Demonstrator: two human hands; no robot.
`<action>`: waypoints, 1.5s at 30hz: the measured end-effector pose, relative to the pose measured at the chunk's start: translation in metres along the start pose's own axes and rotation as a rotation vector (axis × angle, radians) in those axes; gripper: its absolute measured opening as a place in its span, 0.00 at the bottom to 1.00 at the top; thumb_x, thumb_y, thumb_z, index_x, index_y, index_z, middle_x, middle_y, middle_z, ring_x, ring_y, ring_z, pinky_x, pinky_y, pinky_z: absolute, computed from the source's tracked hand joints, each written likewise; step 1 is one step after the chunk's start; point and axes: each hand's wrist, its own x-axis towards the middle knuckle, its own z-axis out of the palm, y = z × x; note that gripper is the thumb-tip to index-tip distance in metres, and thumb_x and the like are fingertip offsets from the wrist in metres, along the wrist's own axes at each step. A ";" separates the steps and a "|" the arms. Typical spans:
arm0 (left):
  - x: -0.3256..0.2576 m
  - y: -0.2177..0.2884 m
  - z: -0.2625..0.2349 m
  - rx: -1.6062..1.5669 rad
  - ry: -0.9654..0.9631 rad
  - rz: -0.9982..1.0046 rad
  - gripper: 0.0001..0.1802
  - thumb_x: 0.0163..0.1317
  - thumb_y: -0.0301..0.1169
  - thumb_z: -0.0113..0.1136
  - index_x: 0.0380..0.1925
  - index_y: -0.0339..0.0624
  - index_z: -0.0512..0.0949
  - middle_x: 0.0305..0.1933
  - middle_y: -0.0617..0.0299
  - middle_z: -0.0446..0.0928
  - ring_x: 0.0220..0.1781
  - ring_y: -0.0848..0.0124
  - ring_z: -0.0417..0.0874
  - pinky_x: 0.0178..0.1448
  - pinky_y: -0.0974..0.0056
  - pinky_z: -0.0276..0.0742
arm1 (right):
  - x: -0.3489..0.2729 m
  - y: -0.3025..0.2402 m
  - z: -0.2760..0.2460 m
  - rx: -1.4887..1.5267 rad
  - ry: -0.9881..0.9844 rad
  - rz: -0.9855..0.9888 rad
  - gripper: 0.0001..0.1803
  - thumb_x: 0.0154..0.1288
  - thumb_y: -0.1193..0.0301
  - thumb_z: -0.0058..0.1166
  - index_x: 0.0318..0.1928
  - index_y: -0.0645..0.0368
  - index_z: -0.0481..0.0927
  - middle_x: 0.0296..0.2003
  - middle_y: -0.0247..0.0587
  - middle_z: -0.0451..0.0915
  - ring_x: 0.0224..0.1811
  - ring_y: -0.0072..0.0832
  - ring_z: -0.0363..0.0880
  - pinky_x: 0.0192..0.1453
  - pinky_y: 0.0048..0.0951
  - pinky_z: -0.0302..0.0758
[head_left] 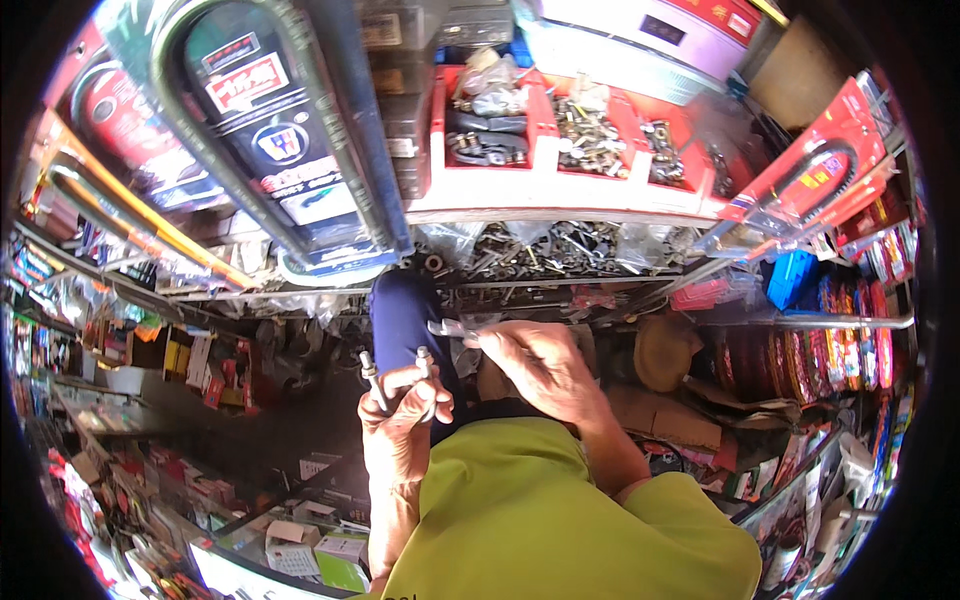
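Two slim metal bolts stick up from my left hand (pixel 400 415), whose fingers are closed around them. One bolt (pixel 371 378) leans at the left, and the other bolt (pixel 424 362) stands nearly upright by the fingertips. To the right and slightly farther off, my right hand (pixel 540 370) pinches a small grey metal piece (pixel 452 328). It looks like another fastener, but its exact kind is unclear. Both hands are apart, above my lap, near my blue trouser leg (pixel 405 320).
Ahead, red bins (pixel 540 130) hold loose metal fittings on a shelf, with a trough of jumbled fasteners (pixel 550 250) below. A large packaged U-shaped lock (pixel 290 140) hangs at the left. A metal rail (pixel 800 321) juts in at the right; cardboard (pixel 660 420) lies below.
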 end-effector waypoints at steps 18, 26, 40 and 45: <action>0.003 0.007 0.000 0.282 -0.059 0.180 0.11 0.52 0.27 0.69 0.35 0.33 0.82 0.30 0.60 0.78 0.30 0.72 0.77 0.37 0.68 0.72 | 0.011 -0.011 -0.026 -0.267 -0.290 -0.099 0.09 0.62 0.70 0.59 0.38 0.64 0.82 0.23 0.43 0.76 0.21 0.29 0.74 0.24 0.29 0.68; 0.005 0.003 -0.005 0.463 -0.005 0.348 0.12 0.49 0.28 0.71 0.33 0.35 0.83 0.29 0.60 0.77 0.29 0.73 0.76 0.36 0.69 0.71 | -0.010 -0.002 -0.017 0.017 -0.357 0.050 0.11 0.67 0.73 0.53 0.44 0.70 0.78 0.24 0.39 0.76 0.23 0.20 0.71 0.27 0.25 0.66; 0.006 0.014 -0.003 0.545 -0.240 0.294 0.11 0.52 0.22 0.68 0.38 0.36 0.83 0.34 0.58 0.80 0.35 0.72 0.79 0.41 0.69 0.74 | 0.000 -0.011 -0.043 0.303 -0.704 0.452 0.16 0.70 0.64 0.51 0.43 0.66 0.81 0.20 0.34 0.78 0.17 0.16 0.72 0.20 0.19 0.68; 0.003 0.012 -0.006 0.558 -0.187 0.323 0.11 0.53 0.21 0.67 0.39 0.36 0.83 0.36 0.58 0.80 0.38 0.72 0.79 0.45 0.69 0.75 | -0.010 -0.012 -0.030 0.489 -0.691 0.605 0.16 0.70 0.64 0.51 0.40 0.67 0.79 0.22 0.41 0.80 0.18 0.21 0.78 0.19 0.20 0.70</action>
